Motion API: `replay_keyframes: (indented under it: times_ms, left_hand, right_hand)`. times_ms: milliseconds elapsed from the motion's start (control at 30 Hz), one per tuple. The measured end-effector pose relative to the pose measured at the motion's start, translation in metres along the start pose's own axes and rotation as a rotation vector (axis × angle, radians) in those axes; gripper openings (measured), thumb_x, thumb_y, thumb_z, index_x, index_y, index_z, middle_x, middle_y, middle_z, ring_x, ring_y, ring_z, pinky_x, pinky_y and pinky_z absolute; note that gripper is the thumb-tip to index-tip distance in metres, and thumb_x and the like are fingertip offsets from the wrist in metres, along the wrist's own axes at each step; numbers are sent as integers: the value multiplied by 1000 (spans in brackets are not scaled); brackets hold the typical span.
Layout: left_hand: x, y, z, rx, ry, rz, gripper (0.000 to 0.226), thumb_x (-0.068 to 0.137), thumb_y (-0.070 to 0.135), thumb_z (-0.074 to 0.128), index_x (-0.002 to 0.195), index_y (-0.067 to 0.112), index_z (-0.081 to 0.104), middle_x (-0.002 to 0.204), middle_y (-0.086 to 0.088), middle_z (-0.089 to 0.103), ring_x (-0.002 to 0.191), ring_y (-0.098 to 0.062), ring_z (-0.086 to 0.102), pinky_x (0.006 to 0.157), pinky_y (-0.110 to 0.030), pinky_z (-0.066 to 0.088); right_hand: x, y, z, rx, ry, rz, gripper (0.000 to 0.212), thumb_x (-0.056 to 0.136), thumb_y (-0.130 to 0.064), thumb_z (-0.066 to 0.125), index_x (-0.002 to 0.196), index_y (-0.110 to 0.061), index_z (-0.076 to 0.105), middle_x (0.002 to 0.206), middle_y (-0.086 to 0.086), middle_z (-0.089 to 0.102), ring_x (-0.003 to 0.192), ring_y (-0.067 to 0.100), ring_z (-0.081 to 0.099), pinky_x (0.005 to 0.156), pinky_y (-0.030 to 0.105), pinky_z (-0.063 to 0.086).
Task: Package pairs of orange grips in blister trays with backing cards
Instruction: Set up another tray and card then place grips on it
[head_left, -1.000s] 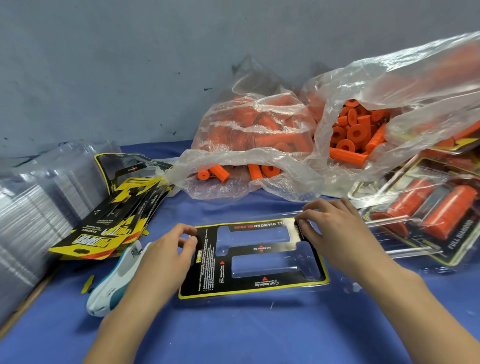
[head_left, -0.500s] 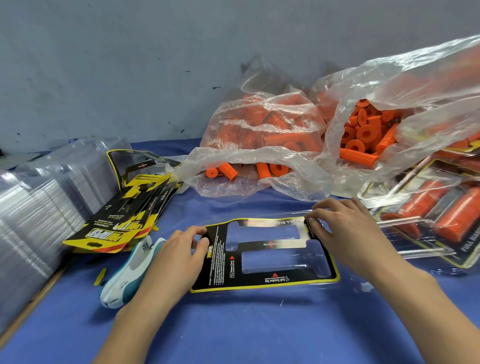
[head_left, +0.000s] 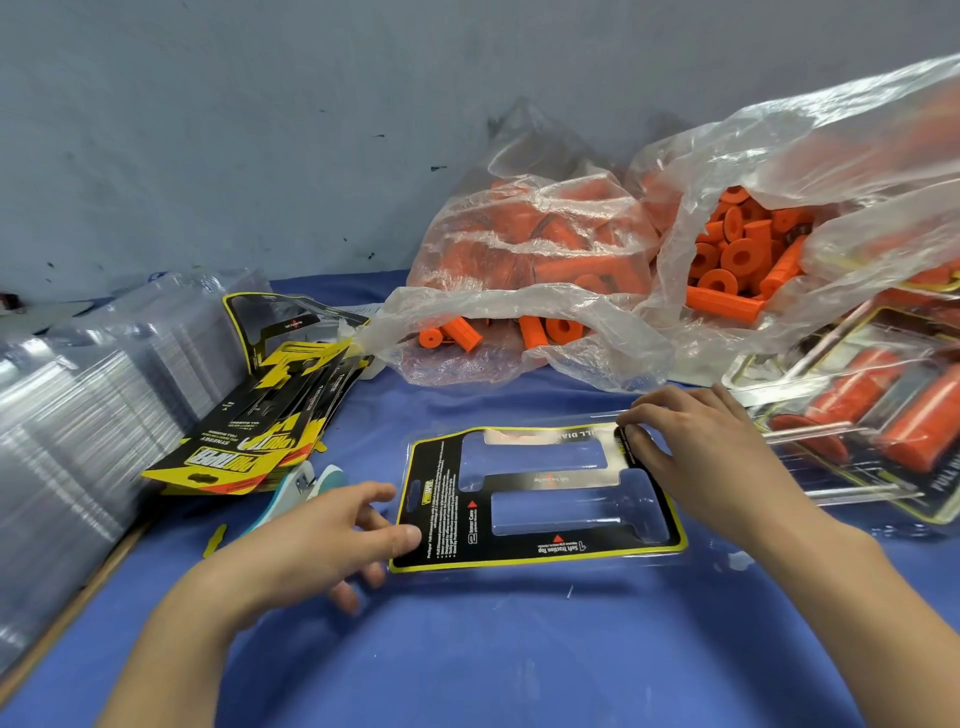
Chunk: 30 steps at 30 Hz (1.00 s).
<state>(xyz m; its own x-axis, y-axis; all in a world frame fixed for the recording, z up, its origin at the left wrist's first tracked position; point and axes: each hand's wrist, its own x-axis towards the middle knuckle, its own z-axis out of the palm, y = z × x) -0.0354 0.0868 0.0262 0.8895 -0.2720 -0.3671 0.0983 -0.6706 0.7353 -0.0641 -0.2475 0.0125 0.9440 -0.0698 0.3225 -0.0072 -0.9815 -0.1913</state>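
Observation:
A clear blister tray with a black and yellow backing card (head_left: 537, 551) lies flat on the blue cloth in front of me; its two grip pockets hold nothing. My right hand (head_left: 711, 457) rests on the tray's right end, fingertips curled down onto the far right corner. My left hand (head_left: 317, 535) hovers at the tray's left edge with fingers spread and relaxed, thumb tip at the card's near left corner. Loose orange grips (head_left: 727, 260) fill two clear plastic bags behind the tray.
A stack of backing cards (head_left: 260, 431) and a stack of clear blister trays (head_left: 67, 431) lie at the left. A teal and white stapler (head_left: 306, 488) sits beside my left hand. Packed trays with orange grips (head_left: 883, 415) pile at the right. A grey wall stands behind.
My left hand has let go of the tray's left edge and opened, sliding toward me. The right hand stays on the tray's right end. The camera view has shifted slightly.

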Motion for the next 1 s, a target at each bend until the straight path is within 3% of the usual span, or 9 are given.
replay_keyframes:
  times_ms: [100,233,400,567,800,1000]
  left_hand:
    - [-3,-1,-4,39,-66,-4,81,83,34,77,150,29,31,99,-5,65,68,-22,65,66,-33,56]
    - [-2,1,-1,119,-73,14,86,85,34,76,153,32,22,92,2,64,55,-10,62,61,-23,53]
    - [3,2,3,181,-37,12,84,86,38,74,152,33,22,90,1,64,57,-14,64,66,-34,55]
    - [2,-3,-7,119,-87,-2,75,90,42,68,151,41,23,87,3,68,60,-15,64,77,-37,54]
    - [4,0,1,115,-24,12,53,99,33,56,147,33,34,87,-4,66,63,-15,61,71,-38,56]
    - [8,1,2,162,-21,5,65,96,32,61,151,33,26,87,-4,66,60,-17,60,70,-35,53]
  right_hand:
    - [0,0,1,-6,-4,-2,30,101,-37,43,117,-31,68,123,-9,61,118,24,52,112,44,27]
    - [-1,1,2,-16,4,6,30,101,-37,43,114,-30,70,122,-9,62,116,23,53,112,43,27]
    - [-1,1,2,-15,12,3,29,100,-36,44,109,-29,71,120,-8,62,114,24,54,111,43,27]
    - [-1,1,2,-13,4,2,29,100,-36,44,111,-29,71,121,-8,62,115,23,53,112,43,26]
    - [-1,0,1,-21,-16,9,32,101,-39,40,115,-32,68,126,-10,59,120,21,50,114,42,23]
    - [-1,0,1,-11,-6,7,31,101,-37,41,112,-31,70,124,-11,59,119,21,50,114,43,24]
